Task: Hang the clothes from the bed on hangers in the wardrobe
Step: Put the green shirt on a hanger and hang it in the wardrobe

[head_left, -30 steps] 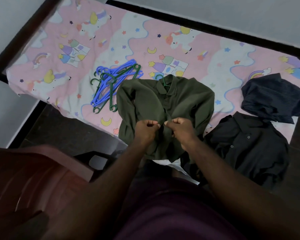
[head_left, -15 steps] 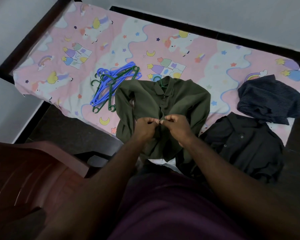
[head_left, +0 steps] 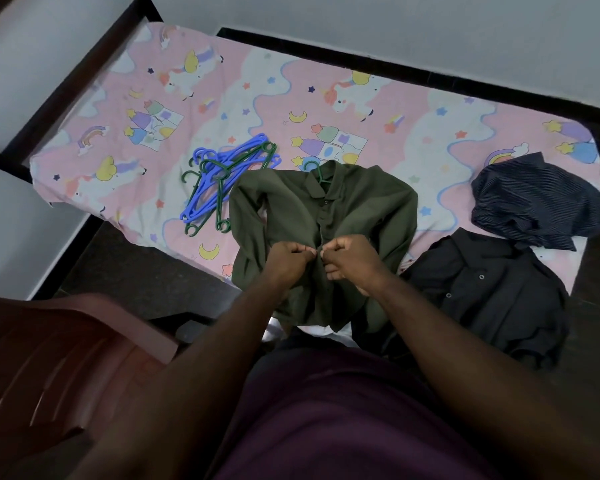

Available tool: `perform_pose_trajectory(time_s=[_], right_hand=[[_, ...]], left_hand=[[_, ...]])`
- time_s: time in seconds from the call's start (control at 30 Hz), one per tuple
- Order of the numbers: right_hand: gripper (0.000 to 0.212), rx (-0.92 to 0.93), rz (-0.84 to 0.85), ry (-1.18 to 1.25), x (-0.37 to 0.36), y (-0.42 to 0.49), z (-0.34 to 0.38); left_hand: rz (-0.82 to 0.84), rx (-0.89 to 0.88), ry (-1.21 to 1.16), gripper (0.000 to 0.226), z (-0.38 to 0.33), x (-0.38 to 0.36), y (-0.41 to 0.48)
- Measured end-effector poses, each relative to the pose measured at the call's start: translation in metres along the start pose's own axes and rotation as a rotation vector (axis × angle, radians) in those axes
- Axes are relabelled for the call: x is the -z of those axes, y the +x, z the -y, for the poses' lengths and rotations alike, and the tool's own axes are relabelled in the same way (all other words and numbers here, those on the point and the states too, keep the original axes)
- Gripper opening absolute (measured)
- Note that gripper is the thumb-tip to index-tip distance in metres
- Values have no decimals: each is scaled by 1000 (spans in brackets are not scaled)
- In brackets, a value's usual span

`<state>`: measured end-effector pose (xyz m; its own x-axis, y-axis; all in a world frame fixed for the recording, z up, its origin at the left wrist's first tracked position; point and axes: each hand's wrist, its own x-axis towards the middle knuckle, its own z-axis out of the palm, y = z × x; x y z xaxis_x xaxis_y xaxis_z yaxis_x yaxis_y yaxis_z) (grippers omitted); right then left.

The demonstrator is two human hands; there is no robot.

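The green shirt (head_left: pixel 361 209) lies front-up at the near edge of the bed (head_left: pixel 257 81), with a green hanger (head_left: pixel 317 169) hook showing at its collar. The left hand (head_left: pixel 284 261) and right hand (head_left: pixel 352 261), fingers curled, each pinch the shirt's button strip at mid-front, knuckles nearly touching. A heap of blue and green hangers (head_left: pixel 222 181) lies just left of the shirt. A black shirt (head_left: pixel 482 289) lies to the right, a dark striped garment (head_left: pixel 534 202) beyond it. A brown chair (head_left: pixel 49 358) stands at lower left.
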<state>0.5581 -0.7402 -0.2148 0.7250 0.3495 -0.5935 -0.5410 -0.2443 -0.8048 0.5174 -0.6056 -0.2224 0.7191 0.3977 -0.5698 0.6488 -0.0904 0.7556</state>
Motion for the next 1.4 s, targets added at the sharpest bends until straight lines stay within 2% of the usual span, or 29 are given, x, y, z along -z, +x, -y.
perform_pose_trajectory(time_s=[0.13, 0.27, 0.33, 0.4, 0.47, 0.53, 0.57, 0.63, 0.73, 0.83, 0.9, 0.93, 0.97, 1.07, 1.17, 1.27, 1.33, 1.4], right_hand=[[16, 49, -118, -194, -3, 5, 0], [11, 257, -185, -649, -5, 1, 2], [9, 304, -234, -684, -8, -3, 2], [8, 276, -271, -528, -10, -1, -3], [9, 135, -229, -136, -12, 4, -5], [8, -58, -115, 258, -12, 5, -3], [8, -114, -72, 361, -10, 6, -3], [8, -132, -45, 384, -9, 8, -4], [3, -12, -72, 178, -9, 7, -3], [20, 80, 24, -129, -8, 4, -6], [13, 133, 23, -343, -6, 6, -8], [4, 167, -11, -388, -6, 8, -10], [8, 201, -49, -396, -5, 10, -10], [15, 193, -76, -192, -2, 11, -10], [12, 203, -71, -185, 5, 12, -6], [8, 270, -1, -382, 21, 11, 2], [4, 263, 114, -508, 38, 10, 10], [6, 190, 262, -785, 53, 10, 19]], left_hand=[[32, 75, -99, 35, -3, -5, -1], [-10, 83, -140, 29, -4, -8, 4], [-30, 79, -150, 29, -5, -10, 6], [-16, 96, -188, 27, -4, -11, 8], [11, 105, -224, 28, -6, -10, 8], [32, 51, -160, 27, -7, -7, 11], [35, -1, -79, 29, -6, -5, 13], [47, -107, 114, 33, -9, -3, 15], [27, -192, 236, 35, -12, 1, 20], [-55, -180, 204, 29, -13, 8, 27], [-40, -166, 163, 29, -14, 12, 27], [-11, -163, 120, 31, -15, 13, 23], [30, -155, 62, 34, -17, 15, 16], [234, -113, -38, 33, -10, 21, 5], [359, -159, 203, 24, 14, 30, 6], [293, -188, 573, 19, 29, 44, 12], [255, -187, 690, 12, 31, 58, 15], [223, -187, 782, 6, 31, 73, 20]])
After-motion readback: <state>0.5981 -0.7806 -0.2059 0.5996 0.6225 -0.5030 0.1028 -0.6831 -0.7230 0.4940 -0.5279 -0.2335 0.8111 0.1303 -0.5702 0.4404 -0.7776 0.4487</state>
